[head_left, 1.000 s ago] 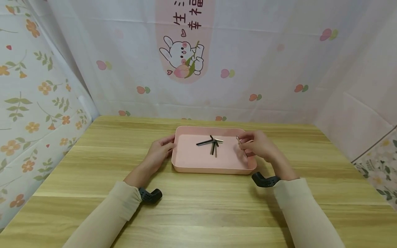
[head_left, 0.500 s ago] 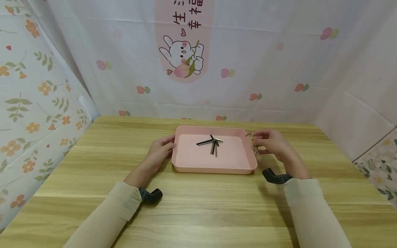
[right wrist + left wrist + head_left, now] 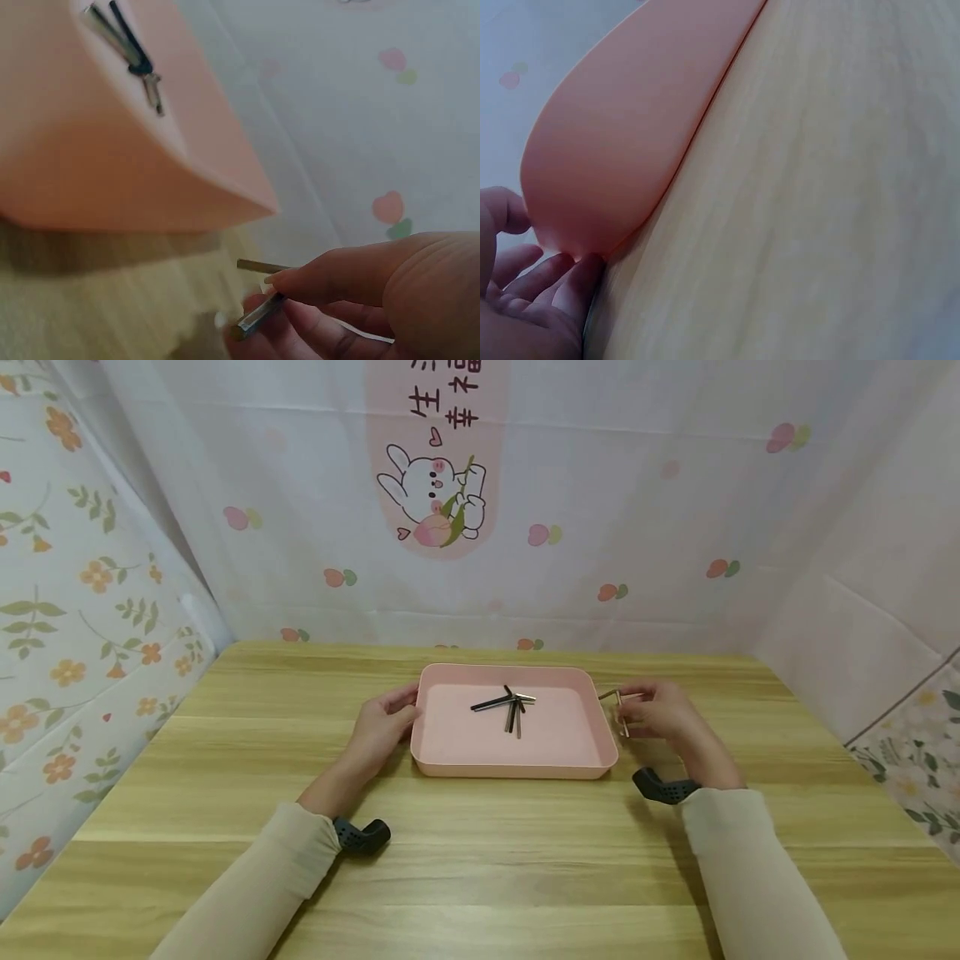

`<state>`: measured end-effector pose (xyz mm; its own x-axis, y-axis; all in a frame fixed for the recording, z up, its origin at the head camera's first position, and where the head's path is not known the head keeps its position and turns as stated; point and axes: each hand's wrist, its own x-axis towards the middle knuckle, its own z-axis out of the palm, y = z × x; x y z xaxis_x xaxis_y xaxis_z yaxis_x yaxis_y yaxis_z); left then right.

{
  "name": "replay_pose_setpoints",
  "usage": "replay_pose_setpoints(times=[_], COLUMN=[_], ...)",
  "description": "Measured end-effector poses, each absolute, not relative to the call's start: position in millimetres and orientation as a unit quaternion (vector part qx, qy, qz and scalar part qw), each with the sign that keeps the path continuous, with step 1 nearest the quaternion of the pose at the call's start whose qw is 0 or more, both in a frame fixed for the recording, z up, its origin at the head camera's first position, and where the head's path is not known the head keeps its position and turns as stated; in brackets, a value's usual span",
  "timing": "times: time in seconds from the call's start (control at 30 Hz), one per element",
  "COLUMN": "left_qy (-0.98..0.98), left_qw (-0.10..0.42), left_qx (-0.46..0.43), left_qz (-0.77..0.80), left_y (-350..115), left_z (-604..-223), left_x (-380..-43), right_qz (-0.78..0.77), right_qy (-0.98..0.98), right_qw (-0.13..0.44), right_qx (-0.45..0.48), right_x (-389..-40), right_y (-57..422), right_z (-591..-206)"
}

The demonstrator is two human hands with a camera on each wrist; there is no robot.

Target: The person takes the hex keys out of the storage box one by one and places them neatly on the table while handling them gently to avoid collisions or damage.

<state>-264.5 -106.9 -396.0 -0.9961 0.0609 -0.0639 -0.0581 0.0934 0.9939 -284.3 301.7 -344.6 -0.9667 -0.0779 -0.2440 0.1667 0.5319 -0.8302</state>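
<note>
In the head view a shallow pink tray [image 3: 517, 752] stands on the wooden table, with several dark and bronze-toned hex keys [image 3: 514, 710] loosely heaped in its middle. At the tray's left end rests my left hand [image 3: 381, 727], its fingertips against the outer wall. The left wrist view has the thumb up by the rim and the other fingertips low along the wall. Just off the right end, my right hand [image 3: 660, 714] pinches an L-shaped metal hex key [image 3: 259, 316] between thumb and fingers. Its bend and both arms show in the right wrist view, and part is covered by the fingers.
Wood-grain table [image 3: 480, 868] surrounds the tray. A white printed curtain [image 3: 637, 502] hangs behind it, and flowered cloth [image 3: 90, 635] closes off the left side. Each wrist carries a black strap mount [image 3: 363, 835].
My right hand has moved from over the tray's right end outward past its rim, carrying the hex key, whose angle has changed. The left hand stays at the tray's left end.
</note>
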Motion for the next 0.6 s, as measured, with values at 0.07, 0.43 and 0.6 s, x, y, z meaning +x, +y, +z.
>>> replay_pose_setpoints(times=[0.07, 0.43, 0.6], left_qy=[0.744, 0.755, 0.759], left_qw=[0.044, 0.044, 0.048], left_qx=[0.006, -0.02, -0.015], left_qz=[0.667, 0.653, 0.649], left_y=[-107.8, -119.4, -120.0], left_z=[-395.8, -394.6, -395.4], left_x=[-265.3, -267.9, -266.8], right_qz=[-0.481, -0.382, -0.341], right_qy=[0.867, 0.921, 0.938], right_qw=[0.126, 0.075, 0.05], right_qx=[0.033, 0.024, 0.026], right_x=[-284.1, -286.7, -285.2], right_y=[304.8, 302.1, 298.4], right_z=[-349.0, -356.3, -358.6])
